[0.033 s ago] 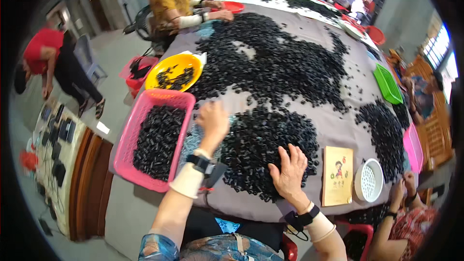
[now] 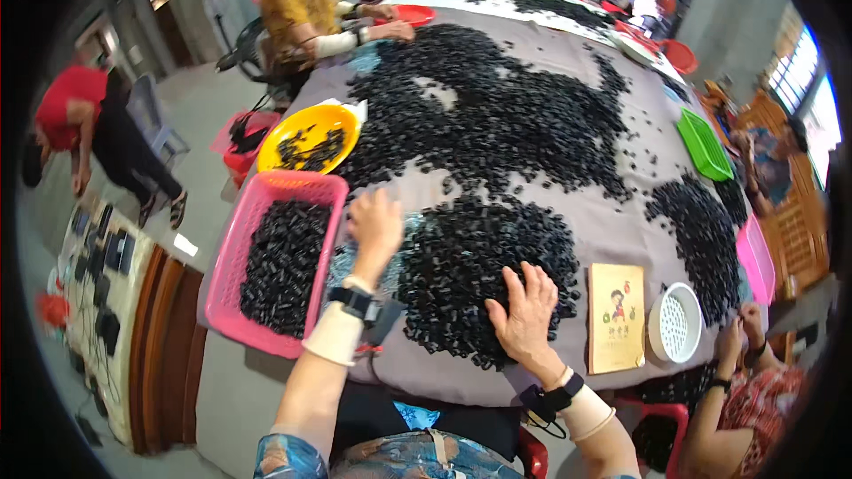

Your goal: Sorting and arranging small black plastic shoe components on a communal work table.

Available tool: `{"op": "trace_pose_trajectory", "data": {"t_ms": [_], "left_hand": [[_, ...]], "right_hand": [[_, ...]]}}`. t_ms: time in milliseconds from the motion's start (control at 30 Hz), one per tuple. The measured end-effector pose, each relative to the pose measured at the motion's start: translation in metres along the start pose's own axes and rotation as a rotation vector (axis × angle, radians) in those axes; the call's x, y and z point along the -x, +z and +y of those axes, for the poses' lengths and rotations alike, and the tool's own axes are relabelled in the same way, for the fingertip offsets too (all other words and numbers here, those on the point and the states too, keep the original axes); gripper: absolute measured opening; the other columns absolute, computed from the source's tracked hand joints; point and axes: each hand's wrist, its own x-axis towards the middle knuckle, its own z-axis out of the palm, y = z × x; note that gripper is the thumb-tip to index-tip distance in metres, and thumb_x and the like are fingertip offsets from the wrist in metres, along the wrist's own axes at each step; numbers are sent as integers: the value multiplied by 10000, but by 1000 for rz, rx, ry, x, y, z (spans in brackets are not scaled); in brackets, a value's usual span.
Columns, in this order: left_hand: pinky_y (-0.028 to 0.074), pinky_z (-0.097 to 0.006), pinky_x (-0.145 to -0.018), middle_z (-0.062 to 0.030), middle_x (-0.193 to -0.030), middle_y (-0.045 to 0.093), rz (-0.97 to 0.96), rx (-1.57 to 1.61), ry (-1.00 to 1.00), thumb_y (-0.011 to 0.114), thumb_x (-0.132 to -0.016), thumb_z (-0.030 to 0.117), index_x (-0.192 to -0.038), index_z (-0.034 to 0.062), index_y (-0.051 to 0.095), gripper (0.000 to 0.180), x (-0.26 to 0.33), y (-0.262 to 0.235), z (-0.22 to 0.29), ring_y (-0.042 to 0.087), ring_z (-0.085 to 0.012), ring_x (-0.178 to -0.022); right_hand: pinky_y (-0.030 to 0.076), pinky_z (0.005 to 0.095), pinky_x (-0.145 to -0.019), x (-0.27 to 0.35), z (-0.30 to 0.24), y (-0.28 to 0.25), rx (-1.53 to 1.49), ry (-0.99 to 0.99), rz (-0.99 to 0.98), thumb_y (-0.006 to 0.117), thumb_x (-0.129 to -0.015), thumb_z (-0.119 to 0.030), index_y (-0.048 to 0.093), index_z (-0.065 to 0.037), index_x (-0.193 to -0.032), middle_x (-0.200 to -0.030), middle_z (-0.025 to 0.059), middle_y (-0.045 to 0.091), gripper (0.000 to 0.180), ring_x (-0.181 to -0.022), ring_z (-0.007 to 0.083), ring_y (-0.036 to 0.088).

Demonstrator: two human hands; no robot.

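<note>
My left hand (image 2: 377,226) rests back-up on the grey-covered table (image 2: 612,222), at the gap between a pink basket (image 2: 227,270) full of small black pieces and a round pile of the same black pieces (image 2: 470,257). Its fingers curl down; what they hold is hidden. My right hand (image 2: 525,306) lies flat on the near edge of that pile, fingers spread. Both wrists wear black watches and pale sleeves.
A yellow bowl (image 2: 297,129) with some black pieces sits beyond the basket. A yellow booklet (image 2: 617,315) and a white round sieve (image 2: 676,324) lie right of my hand. More black piles, a green tray (image 2: 704,144), and other people surround the table.
</note>
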Motion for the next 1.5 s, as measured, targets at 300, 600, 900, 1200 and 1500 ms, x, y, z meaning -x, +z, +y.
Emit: {"op": "trace_pose_trajectory", "data": {"t_ms": [300, 600, 900, 1200, 1500], "left_hand": [[292, -467, -1017, -153, -1251, 525, -174, 130, 212, 444, -925, 467, -1232, 52, 535, 523, 4, 8, 12, 422, -307, -1225], [205, -510, -1057, -189, -1309, 472, -190, 170, 418, 427, -934, 484, -1237, 43, 523, 544, 57, 20, 76, 376, -364, -1259], [276, -473, -1041, -215, -1331, 436, -191, 464, 568, 537, -905, 399, -1235, 12, 511, 509, 79, 0, 96, 385, -362, -1259], [296, -464, -1051, -260, -1317, 429, 50, 403, 321, 494, -939, 267, -1233, -48, 470, 432, 89, -22, 22, 365, -424, -1263], [229, -477, -1087, -245, -1386, 367, -165, 382, 459, 444, -928, 507, -1307, 5, 444, 629, 108, -11, 30, 284, -421, -1321]], "right_hand": [[242, 514, -1019, 1, 4, -7, -11, 2, 42, 664, -779, -352, 526, -97, -1241, -1299, 191, 426, 546, -1214, 381, 355], [232, 516, -1032, 3, 5, -4, -15, 31, 35, 662, -776, -367, 524, -104, -1242, -1298, 195, 434, 552, -1225, 379, 359], [245, 511, -1038, 3, 4, -4, -2, 16, 23, 652, -789, -316, 521, -91, -1246, -1310, 188, 433, 526, -1236, 378, 359], [226, 511, -1050, 4, 5, 0, 9, -29, 27, 605, -835, -310, 496, -76, -1282, -1332, 203, 418, 516, -1243, 388, 352], [154, 527, -1085, 22, 5, -13, -42, 29, -15, 590, -850, -341, 427, -89, -1348, -1419, 222, 312, 582, -1309, 403, 279]]}}
